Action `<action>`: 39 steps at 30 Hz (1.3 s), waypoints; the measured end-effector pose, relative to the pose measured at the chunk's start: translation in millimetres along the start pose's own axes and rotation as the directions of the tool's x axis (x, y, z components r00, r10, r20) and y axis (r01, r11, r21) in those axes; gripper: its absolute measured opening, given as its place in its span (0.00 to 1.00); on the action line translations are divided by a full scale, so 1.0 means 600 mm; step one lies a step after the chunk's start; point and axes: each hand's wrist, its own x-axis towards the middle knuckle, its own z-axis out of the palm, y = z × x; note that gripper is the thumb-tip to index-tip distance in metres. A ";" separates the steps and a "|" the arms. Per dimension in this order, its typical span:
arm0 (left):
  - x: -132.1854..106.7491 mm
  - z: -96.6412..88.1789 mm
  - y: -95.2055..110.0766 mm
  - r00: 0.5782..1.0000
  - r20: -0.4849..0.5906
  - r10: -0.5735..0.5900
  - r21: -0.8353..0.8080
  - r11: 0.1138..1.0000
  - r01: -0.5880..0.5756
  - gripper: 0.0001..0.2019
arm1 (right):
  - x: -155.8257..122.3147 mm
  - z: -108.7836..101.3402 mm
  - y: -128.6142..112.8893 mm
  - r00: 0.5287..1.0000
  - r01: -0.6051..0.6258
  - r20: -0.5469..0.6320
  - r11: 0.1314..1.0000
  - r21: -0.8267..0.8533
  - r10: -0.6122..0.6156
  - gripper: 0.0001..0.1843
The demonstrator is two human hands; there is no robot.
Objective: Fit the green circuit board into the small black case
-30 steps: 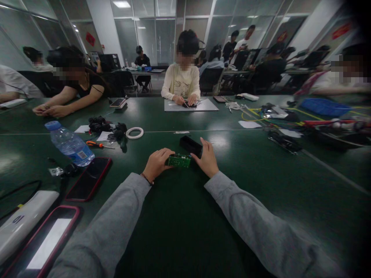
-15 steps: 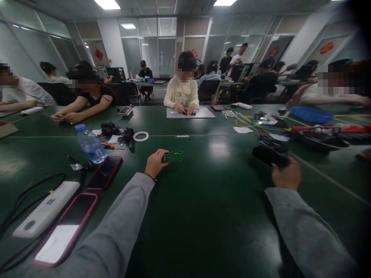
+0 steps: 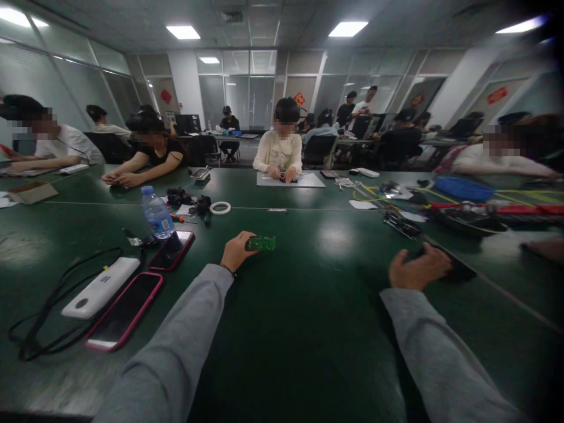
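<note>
My left hand (image 3: 238, 252) pinches the left end of a small green circuit board (image 3: 263, 243) and holds it upright above the table, one face towards me. To the right, my right hand (image 3: 416, 268) has its thumb and fingers apart. Its fingertips reach over a flat black object (image 3: 458, 269) on the table. Whether they touch it I cannot tell, and its kind is not clear.
On the left are a water bottle (image 3: 157, 212), a white power bank (image 3: 102, 288), a red-edged phone (image 3: 171, 250) and a pink-cased phone (image 3: 126, 311). A tape roll (image 3: 220, 208) lies farther back. Cables and a blue tray (image 3: 463, 188) are at right. A person (image 3: 282, 144) sits opposite.
The black object has moved from inside my right hand to the table on its right, and that hand's fingers have spread. My left hand still holds the circuit board. The view has tilted up slightly.
</note>
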 end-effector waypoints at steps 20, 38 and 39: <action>-0.047 -0.014 0.090 0.997 0.052 -0.064 -0.204 0.976 0.074 0.32 | -0.154 0.018 -0.361 0.423 0.498 0.427 0.599 0.627 -0.799 0.33; -0.038 -0.002 0.078 0.973 0.157 -0.168 -0.280 0.937 0.207 0.19 | 0.129 -0.011 0.208 0.875 -0.300 0.257 0.877 -0.376 0.410 0.41; -0.038 -0.003 0.078 0.972 0.163 -0.169 -0.274 0.939 0.209 0.19 | 0.127 -0.009 0.221 0.887 -0.283 0.252 0.887 -0.366 0.387 0.41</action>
